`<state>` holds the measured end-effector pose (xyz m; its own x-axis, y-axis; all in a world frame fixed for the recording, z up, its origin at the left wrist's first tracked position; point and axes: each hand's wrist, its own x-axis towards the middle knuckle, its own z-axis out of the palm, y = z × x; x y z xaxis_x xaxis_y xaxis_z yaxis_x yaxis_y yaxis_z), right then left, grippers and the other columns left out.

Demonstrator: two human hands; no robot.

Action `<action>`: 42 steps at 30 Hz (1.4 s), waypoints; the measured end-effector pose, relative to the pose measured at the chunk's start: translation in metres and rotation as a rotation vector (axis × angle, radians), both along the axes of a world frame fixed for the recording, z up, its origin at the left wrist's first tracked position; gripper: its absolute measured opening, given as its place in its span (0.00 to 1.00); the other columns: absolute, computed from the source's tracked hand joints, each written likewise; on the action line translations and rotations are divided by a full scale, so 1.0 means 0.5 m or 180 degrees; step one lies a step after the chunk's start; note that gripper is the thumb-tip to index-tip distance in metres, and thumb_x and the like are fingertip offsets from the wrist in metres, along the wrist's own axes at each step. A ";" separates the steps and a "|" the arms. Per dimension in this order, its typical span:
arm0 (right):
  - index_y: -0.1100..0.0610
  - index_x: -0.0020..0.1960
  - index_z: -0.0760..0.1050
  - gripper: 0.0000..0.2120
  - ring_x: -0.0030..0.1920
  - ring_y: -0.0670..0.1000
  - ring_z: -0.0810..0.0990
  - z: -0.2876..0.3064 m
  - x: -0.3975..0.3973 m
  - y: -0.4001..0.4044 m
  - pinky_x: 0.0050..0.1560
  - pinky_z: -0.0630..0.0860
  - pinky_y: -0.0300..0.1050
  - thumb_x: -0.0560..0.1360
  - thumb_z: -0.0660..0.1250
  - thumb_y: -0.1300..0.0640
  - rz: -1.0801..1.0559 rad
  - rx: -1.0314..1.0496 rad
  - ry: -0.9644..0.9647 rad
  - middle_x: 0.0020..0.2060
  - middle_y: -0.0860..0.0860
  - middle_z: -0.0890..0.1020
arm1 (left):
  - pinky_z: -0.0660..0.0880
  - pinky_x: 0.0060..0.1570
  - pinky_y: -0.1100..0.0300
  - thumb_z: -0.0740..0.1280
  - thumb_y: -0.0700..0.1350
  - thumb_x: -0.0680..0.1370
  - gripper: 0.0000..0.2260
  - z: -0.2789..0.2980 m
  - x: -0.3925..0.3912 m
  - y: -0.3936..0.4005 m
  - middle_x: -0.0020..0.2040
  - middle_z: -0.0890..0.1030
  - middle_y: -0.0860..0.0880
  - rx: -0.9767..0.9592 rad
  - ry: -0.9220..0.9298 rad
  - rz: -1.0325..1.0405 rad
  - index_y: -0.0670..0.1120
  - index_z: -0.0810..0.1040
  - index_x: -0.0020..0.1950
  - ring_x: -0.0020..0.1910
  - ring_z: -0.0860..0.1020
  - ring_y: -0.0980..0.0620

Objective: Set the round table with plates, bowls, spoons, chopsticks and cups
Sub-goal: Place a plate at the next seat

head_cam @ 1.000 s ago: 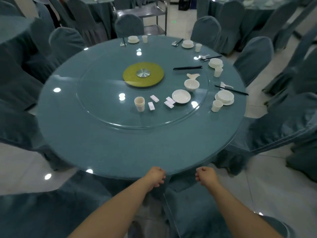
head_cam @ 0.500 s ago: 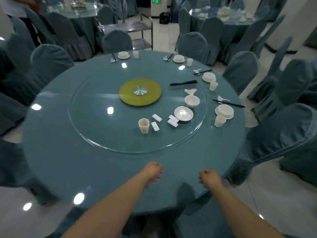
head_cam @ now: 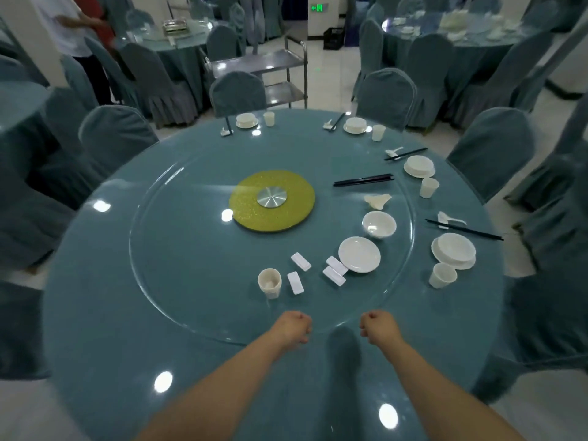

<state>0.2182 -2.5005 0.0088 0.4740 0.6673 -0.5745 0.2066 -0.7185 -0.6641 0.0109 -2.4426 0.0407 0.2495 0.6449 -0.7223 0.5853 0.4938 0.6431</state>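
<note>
My left hand [head_cam: 293, 328] and my right hand [head_cam: 377, 325] are curled into fists holding nothing, over the near rim of the glass turntable [head_cam: 152, 249] on the round blue table [head_cam: 95, 329]. Just beyond them on the turntable stand stacked white cups [head_cam: 269, 282], several white chopstick rests [head_cam: 300, 261], a plate [head_cam: 359, 254], a bowl [head_cam: 379, 224], white spoons [head_cam: 377, 200] and black chopsticks [head_cam: 363, 180]. Along the right and far edge lie several set places, the nearest with a bowl on a plate [head_cam: 454, 250], a cup [head_cam: 442, 275], and chopsticks [head_cam: 464, 229].
Blue-covered chairs [head_cam: 491, 148] ring the table. A steel trolley [head_cam: 257, 71] stands behind the far chair. Other blue tables [head_cam: 445, 30] stand further back. A person [head_cam: 76, 33] stands at the far left. The table's left half is bare cloth.
Both fists have moved forward from the table's near edge to the turntable's rim. The view has come closer over the table and tilted up.
</note>
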 end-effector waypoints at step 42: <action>0.62 0.57 0.75 0.11 0.53 0.60 0.77 -0.189 0.204 0.454 0.54 0.71 0.45 0.75 0.63 0.64 -0.1268 -0.0159 -0.0898 0.58 0.59 0.74 | 0.74 0.52 0.54 0.60 0.40 0.78 0.10 -0.247 0.375 0.535 0.52 0.79 0.41 0.1729 0.0925 -0.1807 0.38 0.79 0.52 0.51 0.77 0.42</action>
